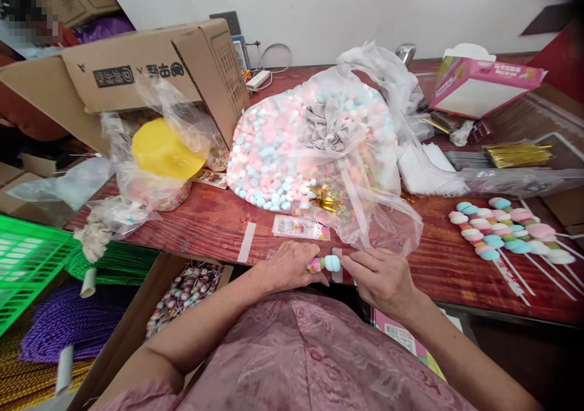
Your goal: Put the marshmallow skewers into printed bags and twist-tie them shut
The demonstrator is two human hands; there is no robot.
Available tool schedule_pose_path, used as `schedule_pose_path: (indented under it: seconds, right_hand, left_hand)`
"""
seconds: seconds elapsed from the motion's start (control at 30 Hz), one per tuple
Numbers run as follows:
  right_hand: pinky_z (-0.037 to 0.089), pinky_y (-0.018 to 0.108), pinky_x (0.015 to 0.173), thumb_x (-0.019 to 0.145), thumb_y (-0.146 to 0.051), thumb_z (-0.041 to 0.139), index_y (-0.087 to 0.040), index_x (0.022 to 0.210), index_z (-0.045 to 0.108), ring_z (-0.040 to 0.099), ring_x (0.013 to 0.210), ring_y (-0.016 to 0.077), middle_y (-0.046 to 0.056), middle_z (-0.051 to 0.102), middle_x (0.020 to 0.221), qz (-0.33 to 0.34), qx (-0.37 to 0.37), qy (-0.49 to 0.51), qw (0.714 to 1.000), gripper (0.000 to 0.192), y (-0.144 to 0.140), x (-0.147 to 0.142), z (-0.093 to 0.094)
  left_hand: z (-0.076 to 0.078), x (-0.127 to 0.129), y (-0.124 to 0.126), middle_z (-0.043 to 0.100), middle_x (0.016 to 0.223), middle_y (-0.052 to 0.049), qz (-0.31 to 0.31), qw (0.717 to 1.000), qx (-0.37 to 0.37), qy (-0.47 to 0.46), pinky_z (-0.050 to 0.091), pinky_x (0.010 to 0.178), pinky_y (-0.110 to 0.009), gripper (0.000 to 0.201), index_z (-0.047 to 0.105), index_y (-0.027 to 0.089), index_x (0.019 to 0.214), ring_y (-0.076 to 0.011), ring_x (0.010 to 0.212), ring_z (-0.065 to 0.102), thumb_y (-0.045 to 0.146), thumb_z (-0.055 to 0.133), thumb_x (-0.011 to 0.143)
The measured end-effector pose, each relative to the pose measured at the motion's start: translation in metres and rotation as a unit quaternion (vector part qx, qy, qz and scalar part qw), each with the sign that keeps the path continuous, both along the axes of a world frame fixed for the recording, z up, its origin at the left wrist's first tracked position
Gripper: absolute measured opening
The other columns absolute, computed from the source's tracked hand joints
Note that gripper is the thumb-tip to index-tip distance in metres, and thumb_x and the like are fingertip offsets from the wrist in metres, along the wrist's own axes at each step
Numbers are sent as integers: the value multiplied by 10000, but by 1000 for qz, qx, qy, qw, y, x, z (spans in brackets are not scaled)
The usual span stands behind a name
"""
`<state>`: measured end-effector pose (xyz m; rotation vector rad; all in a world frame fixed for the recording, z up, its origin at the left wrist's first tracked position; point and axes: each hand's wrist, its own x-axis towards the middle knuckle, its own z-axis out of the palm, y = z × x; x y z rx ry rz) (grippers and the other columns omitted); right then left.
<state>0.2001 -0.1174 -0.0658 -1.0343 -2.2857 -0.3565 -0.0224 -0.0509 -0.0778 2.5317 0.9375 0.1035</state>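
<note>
My left hand [289,266] is closed around a short row of candy pieces, with pink and green parts and a blue marshmallow [332,263] at the right end. Close beside that blue end, my right hand [381,278] has its fingers pinched together; what they hold is hidden. Just beyond both hands lies a printed clear wrapper [301,227] on the red wooden table [214,216]. Behind it rests a large clear bag of pastel marshmallows [269,155], with gold twist ties [325,199] and a bunched grey cloth-like item [331,125] on top.
Finished-looking marshmallow skewers [511,228] lie at the right, below white packets [429,165] and gold ties [517,155]. A cardboard box [150,64] and yellow bowl-like item [166,148] stand left. A green basket [31,265] and a box of wrapped candy [185,295] sit lower left.
</note>
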Motion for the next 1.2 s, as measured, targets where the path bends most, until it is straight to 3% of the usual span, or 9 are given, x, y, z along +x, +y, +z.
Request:
schedule_pose_path:
  seconds: [0.3, 0.47, 0.57, 0.63, 0.73, 0.8, 0.9, 0.97, 1.2]
  right_hand:
    - [341, 305, 586, 850, -42, 419, -177, 751, 595, 485, 608, 148, 36, 598, 676, 2, -63, 1, 998, 242, -5, -36, -18]
    - [339, 282, 611, 824, -32, 439, -174, 811, 605, 511, 649, 143, 32, 613, 732, 17, -126, 16, 992, 218, 4, -21, -5]
    - [304, 292, 604, 811, -17, 433, -184, 835, 624, 507, 629, 142, 17, 613, 704, 31, -109, 8, 994, 255, 11, -10, 12]
    - [299, 294, 610, 838, -46, 445, -192, 836, 629, 510, 618, 137, 7, 613, 676, 36, -98, 11, 994, 235, 16, -8, 20]
    - [352, 285, 634, 890, -127, 481, -194, 895, 623, 564, 664, 145, 19, 650, 735, 11, -109, 41, 993, 157, 21, -9, 25]
    - [414, 284, 674, 897, -149, 496, -192, 1001, 601, 615, 770, 167, 55, 685, 889, 0, -131, 75, 989, 154, 24, -12, 25]
    - [481, 305, 747, 866, -90, 465, -199, 1142, 537, 627, 961, 206, 99, 661, 1100, 24, -174, 122, 977, 306, 27, -21, 21]
    - [504, 319, 765, 827, -37, 424, -202, 1160, 519, 618, 995, 211, 105, 642, 1123, 48, -200, 138, 969, 383, 28, -31, 16]
    - [485, 400, 939, 887, -86, 430, -217, 1193, 539, 564, 1142, 226, 110, 595, 1219, 16, -182, 288, 940, 350, 40, -48, 13]
  left_hand:
    - [1, 16, -10, 668, 782, -55, -2, 998, -56, -22, 394, 612, -280, 157, 608, 167, 868, -219, 736, 641, 305, 663, 815]
    - [19, 7, 2, 683, 1060, -81, -23, 975, -163, -149, 472, 786, -315, 578, 595, 178, 1147, -249, 941, 632, 455, 808, 687]
    - [31, -3, 12, 683, 1074, -52, -49, 935, -278, -216, 476, 841, -315, 492, 620, 206, 1201, -218, 962, 612, 478, 711, 801]
    - [32, -6, 16, 686, 912, -29, -40, 894, -380, -235, 479, 715, -252, 375, 694, 181, 1079, -154, 793, 602, 487, 603, 884]
    - [23, -6, 14, 610, 681, 8, 68, 828, -494, -256, 319, 437, -173, 437, 735, 148, 1007, -61, 497, 435, 538, 652, 828]
    - [14, -1, 10, 584, 622, 19, 154, 783, -526, -294, 239, 382, -169, 473, 747, 142, 1000, -42, 439, 377, 528, 758, 726]
    - [4, 7, 1, 602, 601, 3, 227, 713, -551, -370, 320, 421, -178, 428, 759, 128, 814, -60, 464, 461, 481, 858, 593]
    - [2, 12, -4, 618, 612, -7, 236, 690, -551, -406, 389, 487, -196, 396, 744, 122, 720, -76, 511, 510, 453, 882, 554]
    - [8, 17, -5, 600, 620, 10, 261, 710, -424, -498, 405, 541, -201, 301, 722, 129, 685, -73, 567, 499, 412, 825, 665]
